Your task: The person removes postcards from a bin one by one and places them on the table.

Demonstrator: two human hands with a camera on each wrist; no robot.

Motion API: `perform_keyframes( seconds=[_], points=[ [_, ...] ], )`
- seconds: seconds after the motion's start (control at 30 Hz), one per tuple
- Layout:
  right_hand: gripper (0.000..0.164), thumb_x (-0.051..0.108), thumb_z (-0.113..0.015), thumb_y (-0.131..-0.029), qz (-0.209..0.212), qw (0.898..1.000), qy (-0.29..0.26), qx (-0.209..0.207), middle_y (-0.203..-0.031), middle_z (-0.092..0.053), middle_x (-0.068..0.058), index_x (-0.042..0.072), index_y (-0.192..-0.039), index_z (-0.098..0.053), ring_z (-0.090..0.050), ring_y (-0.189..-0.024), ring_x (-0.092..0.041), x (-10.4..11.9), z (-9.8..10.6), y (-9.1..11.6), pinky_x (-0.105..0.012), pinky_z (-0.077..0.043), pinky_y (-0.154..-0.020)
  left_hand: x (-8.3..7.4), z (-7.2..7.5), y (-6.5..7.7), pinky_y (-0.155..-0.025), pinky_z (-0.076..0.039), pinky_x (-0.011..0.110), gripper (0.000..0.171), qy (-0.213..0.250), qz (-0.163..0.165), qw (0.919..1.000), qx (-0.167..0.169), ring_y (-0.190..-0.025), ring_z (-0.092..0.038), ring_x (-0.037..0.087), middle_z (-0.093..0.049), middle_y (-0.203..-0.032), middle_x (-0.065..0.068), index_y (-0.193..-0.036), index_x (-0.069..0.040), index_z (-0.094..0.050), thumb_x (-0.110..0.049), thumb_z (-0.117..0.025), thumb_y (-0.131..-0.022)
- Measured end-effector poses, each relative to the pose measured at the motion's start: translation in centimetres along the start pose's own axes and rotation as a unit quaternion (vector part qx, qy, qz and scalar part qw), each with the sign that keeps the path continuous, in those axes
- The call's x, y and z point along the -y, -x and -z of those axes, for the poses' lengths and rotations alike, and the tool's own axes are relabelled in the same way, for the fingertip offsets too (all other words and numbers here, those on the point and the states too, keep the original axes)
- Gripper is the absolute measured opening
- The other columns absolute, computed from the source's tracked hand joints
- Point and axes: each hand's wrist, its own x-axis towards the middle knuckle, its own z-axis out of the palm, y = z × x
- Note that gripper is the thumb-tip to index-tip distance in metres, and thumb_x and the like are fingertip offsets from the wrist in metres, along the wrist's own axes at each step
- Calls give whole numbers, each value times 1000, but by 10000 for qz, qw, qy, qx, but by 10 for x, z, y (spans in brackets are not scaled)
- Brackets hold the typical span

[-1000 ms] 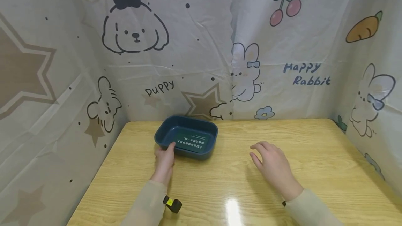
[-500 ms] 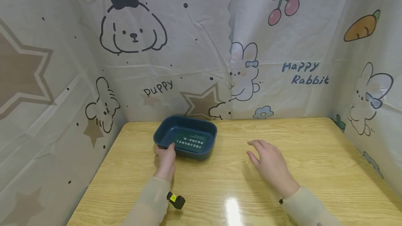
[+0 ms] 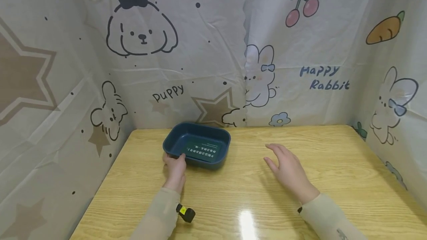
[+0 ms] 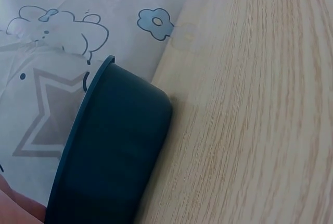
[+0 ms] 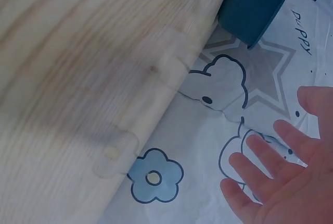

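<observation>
A dark teal plastic storage bin (image 3: pixel 200 164), rectangular with rounded corners, stands on the wooden table near its back edge. White printed writing on a dark green label (image 3: pixel 203 150) shows on its floor. My left hand (image 3: pixel 176 167) grips the bin's near left corner, thumb over the rim and the other fingers mostly hidden on the outside. In the left wrist view the bin's side wall (image 4: pixel 112 146) fills the lower middle, with a bit of the hand at the corner. To the right of the bin, my right hand (image 3: pixel 289 169) hovers above the table, fingers spread and holding nothing.
The pale wooden table (image 3: pixel 247 192) ends at a white curtain (image 3: pixel 207 62) printed with cartoon animals, stars and flowers. This cloth also hangs along both sides. A small black wrist camera (image 3: pixel 186 214) sits on the left sleeve.
My right hand has shifted slightly toward the back of the table. My left hand and the bin stay almost in place, with the left thumb a little lower at the rim.
</observation>
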Motion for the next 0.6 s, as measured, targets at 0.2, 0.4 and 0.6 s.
perform_keyframes(
  seconds=[0.2,0.4,0.6],
  points=[
    [47,32,-59,-93,73,9998,-99,174,-134,-53,-16,9,-134,-50,-48,-120,-35,-7,1,-5,-62,-42,-98,0,1,0,-115,-27,45,80,8,-113,9999,19,-135,-22,38,-9,-151,33,-150,-4,3,-2,-51,-91],
    [46,29,-59,-94,131,9988,-219,407,-134,-52,-19,8,-134,-50,-48,-120,-37,-20,3,-14,-59,-43,-100,1,2,-2,-114,-28,45,79,113,-171,9998,-8,-133,-26,38,-11,-150,35,-149,-2,-1,-1,-53,-89],
    [45,29,-58,-94,28,9975,-304,638,-134,-52,-19,9,-134,-50,-48,-120,-38,-28,1,-20,-59,-43,-100,0,5,-3,-116,-26,46,81,63,-20,9998,180,-135,-25,37,-7,-154,33,-149,-4,3,-2,-52,-90]
  ],
)
